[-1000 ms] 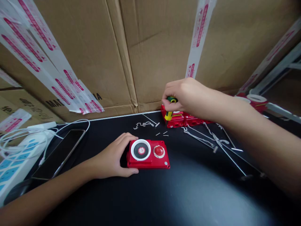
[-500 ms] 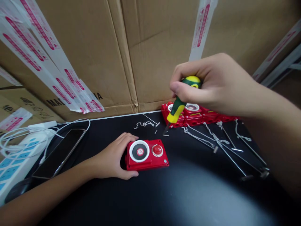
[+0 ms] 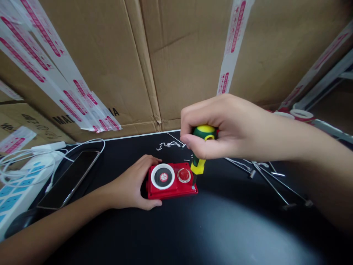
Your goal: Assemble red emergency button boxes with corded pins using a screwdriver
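Observation:
A red rectangular alarm box (image 3: 176,188) lies on the black table, with a white ring around a dark disc and a round red button (image 3: 184,175) on its face. My left hand (image 3: 135,183) grips the box's left end between thumb and fingers. In my right hand (image 3: 217,129) is a green and yellow screwdriver (image 3: 199,166), held upright over the box's right end. Its tip meets a screw (image 3: 193,187) at the near right corner; whether it sits in the slot I cannot tell. Small loose screws (image 3: 186,160) lie just behind the box.
Thin metal hammers (image 3: 273,187) with white strings lie to the right. More red units (image 3: 302,113) are mostly hidden behind my right arm. A phone (image 3: 70,179), a power strip (image 3: 16,191) and white cables are at left. Taped cardboard boxes (image 3: 176,73) wall off the back.
My right hand has moved down and slightly left, bringing the screwdriver from near the loose screws to the box's corner screw. My left hand and the box stay about where they were.

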A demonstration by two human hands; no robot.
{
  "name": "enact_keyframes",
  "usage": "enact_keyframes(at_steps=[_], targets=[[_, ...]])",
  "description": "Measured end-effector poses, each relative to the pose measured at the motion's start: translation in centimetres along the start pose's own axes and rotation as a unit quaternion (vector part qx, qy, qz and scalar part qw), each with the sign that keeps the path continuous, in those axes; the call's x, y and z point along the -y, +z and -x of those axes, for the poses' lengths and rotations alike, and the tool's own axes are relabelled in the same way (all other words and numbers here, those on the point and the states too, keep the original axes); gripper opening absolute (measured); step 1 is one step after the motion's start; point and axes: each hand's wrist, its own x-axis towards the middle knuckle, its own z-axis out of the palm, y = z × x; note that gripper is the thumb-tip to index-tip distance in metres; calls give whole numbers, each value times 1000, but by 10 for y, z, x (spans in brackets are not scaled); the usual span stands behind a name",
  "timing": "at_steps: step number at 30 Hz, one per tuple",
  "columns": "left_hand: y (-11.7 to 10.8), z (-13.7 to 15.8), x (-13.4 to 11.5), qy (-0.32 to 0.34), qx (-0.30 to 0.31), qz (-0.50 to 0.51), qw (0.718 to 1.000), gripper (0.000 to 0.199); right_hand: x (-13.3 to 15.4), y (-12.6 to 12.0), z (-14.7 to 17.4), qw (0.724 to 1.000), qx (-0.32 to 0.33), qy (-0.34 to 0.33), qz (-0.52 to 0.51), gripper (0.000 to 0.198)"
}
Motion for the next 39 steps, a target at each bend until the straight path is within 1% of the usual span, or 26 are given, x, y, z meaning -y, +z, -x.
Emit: enact_keyframes(at_steps=[7, 12, 18, 26, 34, 36, 39], targets=[[-1, 0, 0, -3, 0, 4, 1000, 89, 1, 0, 0, 1000, 0, 0, 5, 20], [0, 0, 1, -4, 0, 7, 1000, 86, 3, -2, 2, 1000, 15, -11, 5, 16], [0, 0, 1, 3, -3, 5, 1000, 86, 6, -2, 2, 999, 30, -19, 10, 24], [-2, 0, -1, -7, 3, 9, 1000, 86, 7, -4, 2, 1000, 20, -7, 19, 20], [-1, 0, 1, -7, 6, 7, 1000, 87, 3, -3, 0, 999, 7, -22, 31, 16], [-1, 0, 1, -5, 5, 5, 1000, 87, 4, -3, 1, 999, 12, -19, 27, 16], [-1, 0, 0, -2, 5, 0, 1000, 88, 7, -5, 5, 999, 45, -22, 5, 12]])
